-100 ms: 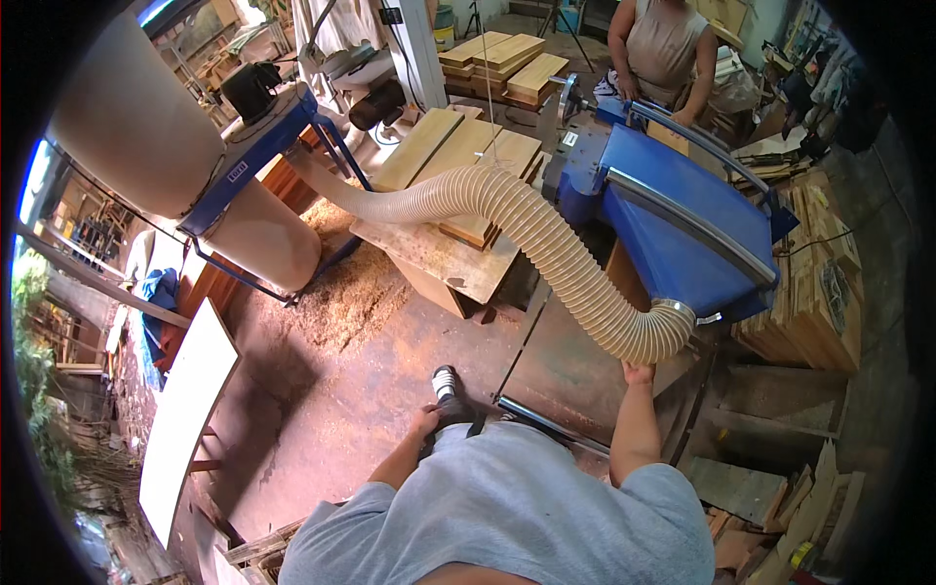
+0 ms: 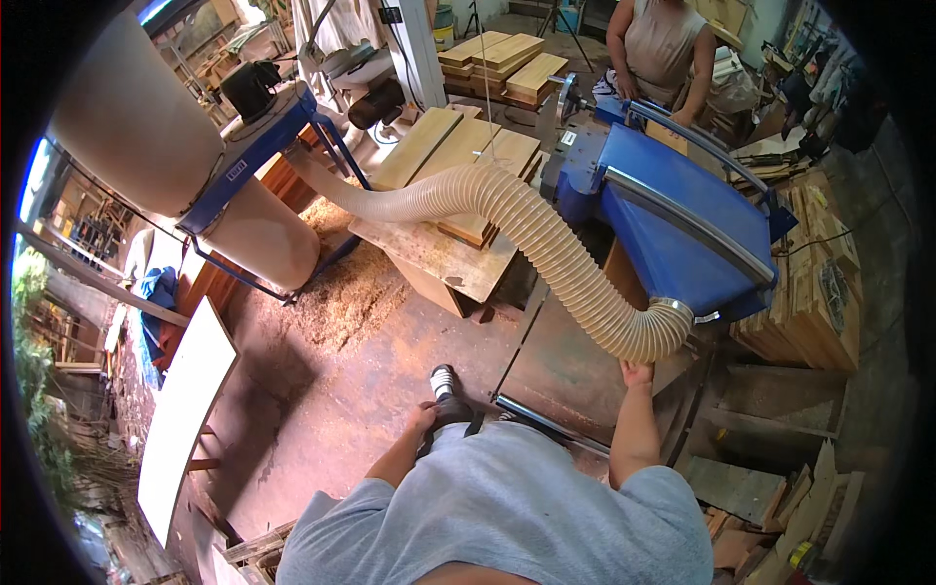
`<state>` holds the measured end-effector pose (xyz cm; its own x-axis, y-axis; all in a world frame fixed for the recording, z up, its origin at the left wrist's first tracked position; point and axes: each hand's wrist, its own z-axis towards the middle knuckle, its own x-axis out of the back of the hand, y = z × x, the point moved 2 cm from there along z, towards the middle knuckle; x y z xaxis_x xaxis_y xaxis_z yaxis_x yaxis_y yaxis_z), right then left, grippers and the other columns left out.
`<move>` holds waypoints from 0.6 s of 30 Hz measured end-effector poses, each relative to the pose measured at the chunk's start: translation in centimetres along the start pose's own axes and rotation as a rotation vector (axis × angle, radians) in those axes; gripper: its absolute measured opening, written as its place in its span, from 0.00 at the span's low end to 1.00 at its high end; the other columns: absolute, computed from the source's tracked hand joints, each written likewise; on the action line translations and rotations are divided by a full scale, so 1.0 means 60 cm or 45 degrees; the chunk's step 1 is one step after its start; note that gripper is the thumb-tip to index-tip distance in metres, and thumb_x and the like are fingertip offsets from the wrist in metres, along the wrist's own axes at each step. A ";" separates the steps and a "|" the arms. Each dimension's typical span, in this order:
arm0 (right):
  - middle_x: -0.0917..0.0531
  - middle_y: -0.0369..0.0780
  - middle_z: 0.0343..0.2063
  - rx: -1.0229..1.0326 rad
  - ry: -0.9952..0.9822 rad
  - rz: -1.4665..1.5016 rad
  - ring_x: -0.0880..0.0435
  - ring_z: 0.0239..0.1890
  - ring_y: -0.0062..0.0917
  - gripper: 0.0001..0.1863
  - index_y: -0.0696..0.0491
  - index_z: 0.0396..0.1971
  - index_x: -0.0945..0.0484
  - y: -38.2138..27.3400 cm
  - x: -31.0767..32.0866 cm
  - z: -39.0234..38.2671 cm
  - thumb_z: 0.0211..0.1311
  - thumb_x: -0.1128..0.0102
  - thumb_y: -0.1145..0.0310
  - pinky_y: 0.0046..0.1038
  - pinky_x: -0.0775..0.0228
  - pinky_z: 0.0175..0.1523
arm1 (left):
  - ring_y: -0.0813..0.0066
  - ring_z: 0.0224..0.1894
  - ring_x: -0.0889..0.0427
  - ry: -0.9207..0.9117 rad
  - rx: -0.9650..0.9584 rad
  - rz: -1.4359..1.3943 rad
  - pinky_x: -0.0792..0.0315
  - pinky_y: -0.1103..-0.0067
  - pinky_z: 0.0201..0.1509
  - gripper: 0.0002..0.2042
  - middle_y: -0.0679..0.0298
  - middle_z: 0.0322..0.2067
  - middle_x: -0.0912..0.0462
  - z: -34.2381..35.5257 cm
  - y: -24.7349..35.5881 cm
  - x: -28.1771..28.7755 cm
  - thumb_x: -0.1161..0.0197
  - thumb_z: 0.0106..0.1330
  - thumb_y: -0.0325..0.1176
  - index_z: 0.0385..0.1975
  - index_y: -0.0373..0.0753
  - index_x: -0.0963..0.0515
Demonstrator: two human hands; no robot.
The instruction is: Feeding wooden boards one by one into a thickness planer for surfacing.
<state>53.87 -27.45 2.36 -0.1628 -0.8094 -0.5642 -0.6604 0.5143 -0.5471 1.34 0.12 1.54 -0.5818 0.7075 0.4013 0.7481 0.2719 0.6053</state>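
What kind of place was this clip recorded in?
Most likely a woodworking shop. A ribbed dust-extraction hose runs from a bag dust collector to a blue machine, sawdust lies on the floor, and planks are stacked nearby. The person's right hand touches the hose.

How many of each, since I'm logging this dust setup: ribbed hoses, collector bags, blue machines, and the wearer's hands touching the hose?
Ribbed beige flexible hose: 1
Beige rounded dust-collector bags: 2
Blue metal machine: 1
Hands touching the hose, only the right hand: 1
Total: 5
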 end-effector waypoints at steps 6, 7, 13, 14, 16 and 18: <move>0.28 0.37 0.54 -0.067 0.061 -0.209 0.29 0.55 0.32 0.24 0.49 0.56 0.34 -0.002 0.000 -0.017 0.65 0.49 0.54 0.38 0.38 0.60 | 0.67 0.44 0.18 0.045 -0.034 0.065 0.27 0.75 0.50 0.17 0.55 0.41 0.16 -0.005 0.023 0.000 0.40 0.59 0.37 0.46 0.37 0.19; 0.27 0.37 0.53 -0.099 0.043 -0.231 0.28 0.54 0.32 0.23 0.49 0.55 0.33 -0.001 0.005 -0.018 0.64 0.49 0.53 0.38 0.37 0.60 | 0.67 0.45 0.18 0.044 -0.049 0.062 0.27 0.75 0.51 0.17 0.54 0.41 0.16 -0.005 0.016 0.002 0.39 0.59 0.38 0.46 0.37 0.19; 0.29 0.41 0.54 -0.256 -0.197 -0.556 0.28 0.53 0.36 0.32 0.50 0.59 0.38 -0.031 0.042 0.002 0.64 0.54 0.43 0.43 0.35 0.58 | 0.61 0.49 0.19 -0.008 -0.018 -0.021 0.28 0.73 0.54 0.17 0.52 0.45 0.17 0.011 -0.031 0.013 0.40 0.59 0.40 0.44 0.38 0.18; 0.29 0.41 0.55 -0.269 -0.137 -0.660 0.27 0.53 0.36 0.33 0.49 0.60 0.39 -0.034 0.045 0.007 0.64 0.54 0.41 0.43 0.35 0.58 | 0.61 0.49 0.19 0.010 -0.036 0.008 0.28 0.72 0.55 0.17 0.52 0.45 0.17 0.017 -0.043 0.020 0.40 0.59 0.40 0.44 0.38 0.18; 0.27 0.41 0.53 -0.179 -0.266 -0.688 0.26 0.53 0.37 0.34 0.49 0.59 0.38 -0.038 0.047 0.004 0.62 0.51 0.39 0.45 0.33 0.55 | 0.60 0.50 0.20 0.040 -0.058 0.044 0.29 0.72 0.56 0.17 0.52 0.45 0.17 0.027 -0.070 0.034 0.40 0.59 0.40 0.44 0.37 0.18; 0.28 0.41 0.55 -0.102 -0.303 -0.718 0.27 0.55 0.38 0.37 0.48 0.61 0.40 -0.041 0.044 0.005 0.61 0.49 0.38 0.47 0.33 0.55 | 0.59 0.51 0.20 0.053 -0.017 0.073 0.29 0.72 0.57 0.17 0.52 0.45 0.17 0.034 -0.095 0.044 0.40 0.59 0.40 0.43 0.37 0.18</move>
<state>55.28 -30.80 2.05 0.3896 -0.8601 -0.3291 -0.6519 -0.0051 -0.7583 -3.81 1.75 -2.23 -0.5514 0.6935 0.4638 0.7764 0.2231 0.5894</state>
